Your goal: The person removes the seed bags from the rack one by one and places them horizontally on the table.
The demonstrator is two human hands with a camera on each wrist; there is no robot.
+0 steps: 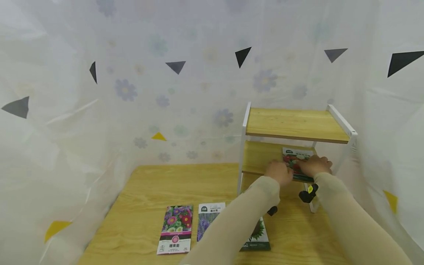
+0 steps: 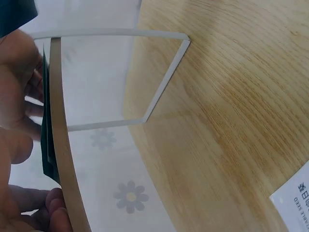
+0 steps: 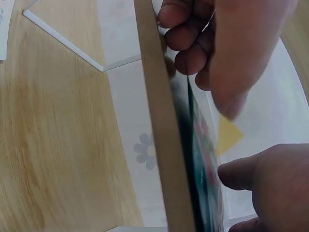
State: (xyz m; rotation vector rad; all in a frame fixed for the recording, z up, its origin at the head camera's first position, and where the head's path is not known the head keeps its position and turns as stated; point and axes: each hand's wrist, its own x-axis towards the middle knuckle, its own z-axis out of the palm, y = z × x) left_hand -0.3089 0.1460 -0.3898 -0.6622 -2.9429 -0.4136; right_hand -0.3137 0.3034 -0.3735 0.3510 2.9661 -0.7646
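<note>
A seed packet [image 1: 291, 154] with a red picture and dark green lower band lies on the middle shelf of a small rack, its lower edge at the shelf's front. My left hand [image 1: 279, 172] pinches the packet's near left corner with curled fingers, right at the shelf edge in the right wrist view. Over the packet's right part rests my right hand [image 1: 314, 166], its fingers fairly straight and touching the printed face. Seen edge-on in the left wrist view, the packet's green edge [image 2: 47, 140] bows slightly off the shelf board [image 2: 63, 140].
The white-sided rack [image 1: 298, 121] has a bare wooden top shelf. On the wooden table [image 1: 139, 195] lie a pink-banded flower packet [image 1: 175, 228], a lavender packet [image 1: 207, 217] and a sunflower packet [image 1: 260, 239], the last two partly behind my left sleeve. A white flowered curtain surrounds the table.
</note>
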